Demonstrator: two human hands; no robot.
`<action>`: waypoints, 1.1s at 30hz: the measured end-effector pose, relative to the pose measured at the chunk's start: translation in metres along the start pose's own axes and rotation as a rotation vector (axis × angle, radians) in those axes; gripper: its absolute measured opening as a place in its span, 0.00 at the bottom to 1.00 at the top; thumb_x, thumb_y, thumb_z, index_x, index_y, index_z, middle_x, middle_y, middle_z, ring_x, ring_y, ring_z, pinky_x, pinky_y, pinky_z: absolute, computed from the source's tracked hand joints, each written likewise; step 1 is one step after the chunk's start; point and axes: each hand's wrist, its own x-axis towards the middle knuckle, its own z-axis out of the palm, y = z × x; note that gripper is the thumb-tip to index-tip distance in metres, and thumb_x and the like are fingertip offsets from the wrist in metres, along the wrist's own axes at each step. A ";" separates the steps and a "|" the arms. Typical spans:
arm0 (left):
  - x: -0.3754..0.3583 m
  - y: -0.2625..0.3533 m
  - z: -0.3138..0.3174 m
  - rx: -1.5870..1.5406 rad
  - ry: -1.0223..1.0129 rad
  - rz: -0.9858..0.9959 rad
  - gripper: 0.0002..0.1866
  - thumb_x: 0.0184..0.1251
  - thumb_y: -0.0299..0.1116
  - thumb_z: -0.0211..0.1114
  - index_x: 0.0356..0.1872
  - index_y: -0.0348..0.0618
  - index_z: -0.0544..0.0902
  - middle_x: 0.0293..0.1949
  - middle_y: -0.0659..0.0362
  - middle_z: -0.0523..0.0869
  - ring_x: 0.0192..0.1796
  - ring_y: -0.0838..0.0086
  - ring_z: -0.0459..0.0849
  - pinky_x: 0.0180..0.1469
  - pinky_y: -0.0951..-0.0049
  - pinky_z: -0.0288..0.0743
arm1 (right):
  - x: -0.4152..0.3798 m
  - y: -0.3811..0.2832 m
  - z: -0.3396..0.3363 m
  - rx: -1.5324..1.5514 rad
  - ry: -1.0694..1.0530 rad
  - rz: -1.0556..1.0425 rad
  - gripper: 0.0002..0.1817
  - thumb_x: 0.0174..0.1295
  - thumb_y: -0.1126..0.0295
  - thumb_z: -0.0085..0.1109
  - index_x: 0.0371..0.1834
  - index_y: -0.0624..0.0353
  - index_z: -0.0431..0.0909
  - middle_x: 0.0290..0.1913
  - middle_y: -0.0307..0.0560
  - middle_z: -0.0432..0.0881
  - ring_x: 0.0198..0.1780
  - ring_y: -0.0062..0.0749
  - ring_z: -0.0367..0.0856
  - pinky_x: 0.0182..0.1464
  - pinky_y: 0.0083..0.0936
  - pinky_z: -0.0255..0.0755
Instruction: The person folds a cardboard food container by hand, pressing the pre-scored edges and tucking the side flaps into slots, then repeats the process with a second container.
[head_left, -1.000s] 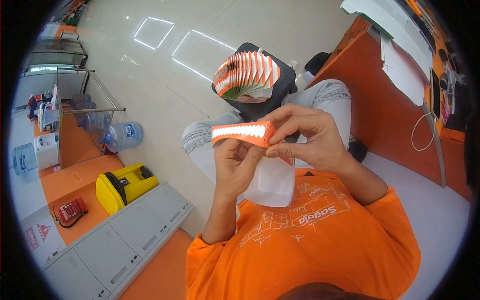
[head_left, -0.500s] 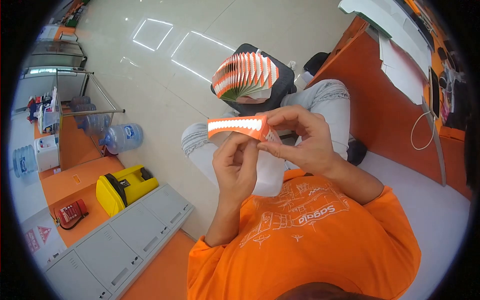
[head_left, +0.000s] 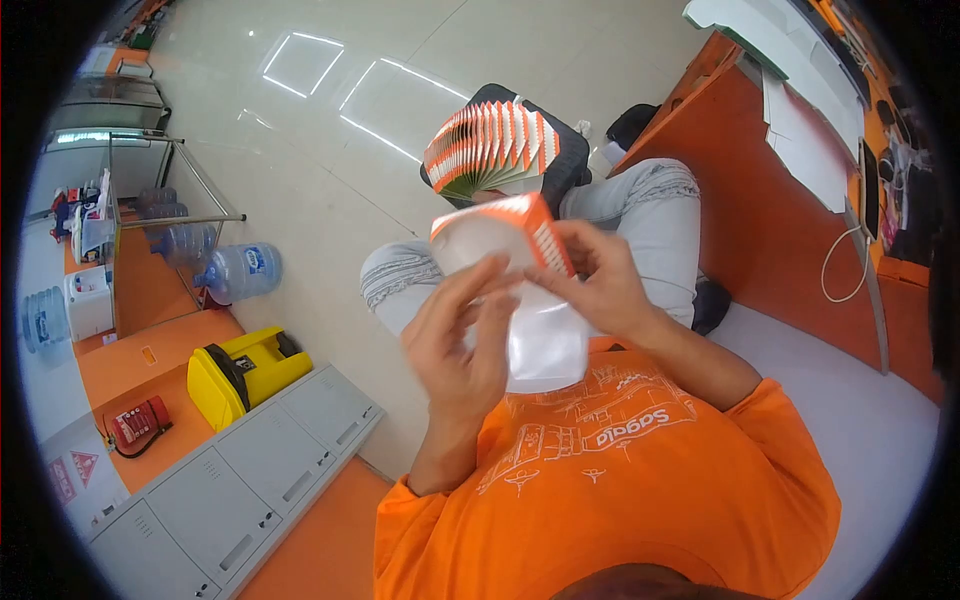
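An orange-and-white card carton (head_left: 488, 236) is held up over the lap, its pale inside face turned toward me and its orange patterned side on the right. My right hand (head_left: 606, 282) pinches that right side between thumb and fingers. Slightly blurred, my left hand (head_left: 455, 325) has its thumb and fingers apart, with the fingertips overlapping the carton's lower edge. Below the hands, a whitish translucent piece (head_left: 546, 348) lies against the lap and shirt. Beyond the knees, a fanned row of similar flat orange-and-white cartons (head_left: 490, 145) rests on a dark stool (head_left: 572, 155).
An orange desk (head_left: 745, 180) with papers (head_left: 805, 145) stands at right. On the left are water bottles (head_left: 243, 272), a metal-framed rack (head_left: 180, 218), a yellow bin-like container (head_left: 250, 375), a fire extinguisher (head_left: 140, 422) and grey lockers (head_left: 235, 480).
The carton has tilted, showing its pale inside where its white-patterned front strip faced me. My left hand has let go of its lower edge, spread its fingers and shifted slightly left.
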 end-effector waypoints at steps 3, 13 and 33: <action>0.009 0.001 -0.015 0.215 0.149 0.310 0.19 0.64 0.23 0.73 0.54 0.26 0.80 0.42 0.49 0.89 0.40 0.65 0.88 0.48 0.72 0.83 | 0.003 -0.001 -0.013 0.330 0.030 0.172 0.19 0.67 0.76 0.71 0.57 0.68 0.76 0.51 0.49 0.88 0.51 0.24 0.87 0.54 0.25 0.83; 0.032 0.001 -0.012 0.452 -0.123 -0.158 0.20 0.88 0.36 0.45 0.64 0.32 0.76 0.47 0.45 0.88 0.50 0.62 0.87 0.56 0.67 0.77 | -0.004 -0.027 -0.019 -0.039 -0.128 -0.203 0.19 0.70 0.64 0.70 0.54 0.67 0.78 0.38 0.49 0.89 0.38 0.26 0.89 0.43 0.23 0.83; 0.014 -0.028 -0.004 0.243 -0.220 -0.098 0.23 0.69 0.20 0.48 0.66 0.29 0.65 0.55 0.43 0.73 0.58 0.56 0.75 0.65 0.61 0.68 | -0.006 -0.023 0.001 -0.389 0.032 -0.535 0.07 0.64 0.76 0.69 0.36 0.62 0.78 0.25 0.47 0.76 0.22 0.43 0.77 0.24 0.34 0.71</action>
